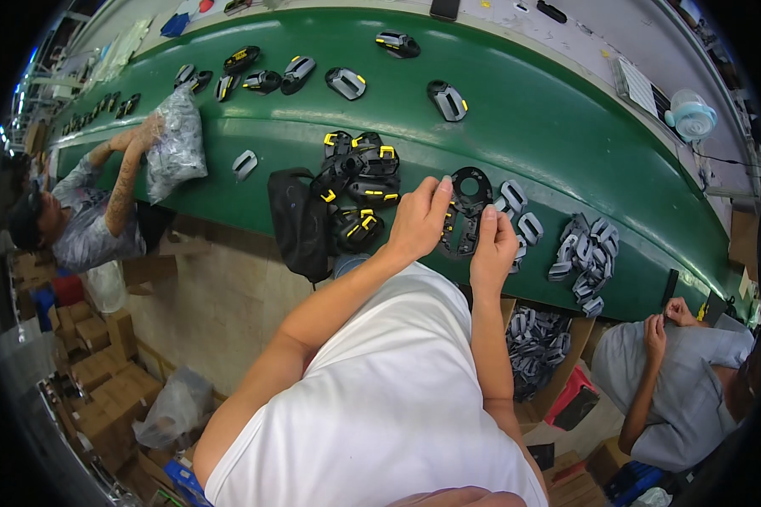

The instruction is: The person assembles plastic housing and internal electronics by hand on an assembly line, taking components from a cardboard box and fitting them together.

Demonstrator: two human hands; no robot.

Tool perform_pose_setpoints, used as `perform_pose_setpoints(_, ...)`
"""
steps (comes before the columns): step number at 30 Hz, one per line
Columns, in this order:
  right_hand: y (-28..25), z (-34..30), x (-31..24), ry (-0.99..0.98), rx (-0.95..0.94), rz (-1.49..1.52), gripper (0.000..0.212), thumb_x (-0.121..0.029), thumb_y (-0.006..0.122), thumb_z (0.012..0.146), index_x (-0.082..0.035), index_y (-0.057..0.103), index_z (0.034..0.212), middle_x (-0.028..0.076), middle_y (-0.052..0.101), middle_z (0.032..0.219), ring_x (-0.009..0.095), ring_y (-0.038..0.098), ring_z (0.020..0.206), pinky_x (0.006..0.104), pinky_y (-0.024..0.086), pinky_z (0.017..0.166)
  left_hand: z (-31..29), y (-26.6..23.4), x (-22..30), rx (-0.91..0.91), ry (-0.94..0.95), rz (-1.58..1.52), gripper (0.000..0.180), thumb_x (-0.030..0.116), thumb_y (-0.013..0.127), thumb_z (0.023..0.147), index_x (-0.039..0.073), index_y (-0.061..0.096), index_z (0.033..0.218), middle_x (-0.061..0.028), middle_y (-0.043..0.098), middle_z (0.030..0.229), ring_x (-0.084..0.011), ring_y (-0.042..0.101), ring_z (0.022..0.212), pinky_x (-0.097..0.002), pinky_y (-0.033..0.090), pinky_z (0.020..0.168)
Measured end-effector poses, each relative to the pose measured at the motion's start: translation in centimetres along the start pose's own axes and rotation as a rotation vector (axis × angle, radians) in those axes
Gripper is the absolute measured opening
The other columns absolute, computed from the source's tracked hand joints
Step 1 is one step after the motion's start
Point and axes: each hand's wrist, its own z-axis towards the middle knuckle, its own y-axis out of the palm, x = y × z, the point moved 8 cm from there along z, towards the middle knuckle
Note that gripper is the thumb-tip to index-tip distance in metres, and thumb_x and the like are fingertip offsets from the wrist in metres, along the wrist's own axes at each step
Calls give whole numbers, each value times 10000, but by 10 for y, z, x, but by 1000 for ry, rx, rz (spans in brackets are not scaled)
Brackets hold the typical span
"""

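Observation:
Both my hands grip a black plastic housing (pixel 465 230) with a round hole at its far end, held just over the near edge of the green bench (pixel 533 118). My left hand (pixel 421 221) has thumb and fingers closed on its left side. The right side is pinched by my right hand (pixel 493 249). To the left lies a heap of black housings with yellow parts (pixel 372 160), beside a black cloth bag (pixel 296 220). Close to my right hand are a few loose grey oval pieces (pixel 529 228). Further right sits a larger pile of grey pieces (pixel 585 253).
Several grey-black-yellow units (pixel 347 83) are spread along the bench's far side. A co-worker at left handles a clear plastic bag (pixel 177 144); another at right holds a black strip (pixel 670 287). Below the edge, a carton (pixel 579 342) holds many grey pieces. A small fan (pixel 692 117) stands far right.

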Motion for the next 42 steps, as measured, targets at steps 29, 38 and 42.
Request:
perform_pose_setpoints(29, 14, 2, 10, 17, -227, 173, 370, -304, 411, 951, 5, 572, 825, 10, 568, 729, 54, 491, 642, 209, 406, 577, -7, 5, -17, 15, -2, -486, 385, 315, 401, 935, -2, 477, 729, -11, 428, 587, -71, 355, 569, -252, 319, 500)
perform_pose_setpoints(38, 6, 5, 9, -109, -110, -44, 394, -286, 441, 927, 5, 492, 666, -2, 415, 566, 70, 350, 569, 240, 309, 505, -5, 19, -39, 0, -305, -602, 480, 390, 372, 946, -2, 505, 703, -6, 477, 620, -85, 400, 591, -256, 342, 547)
perform_pose_setpoints(42, 9, 8, 10, -14, -148, 33, 363, -273, 466, 916, 1, 488, 679, -17, 403, 583, 65, 351, 573, 242, 298, 500, -5, 11, -27, 12, -232, -461, 481, 385, 358, 946, -11, 500, 711, -41, 467, 609, -124, 400, 583, -280, 348, 550)
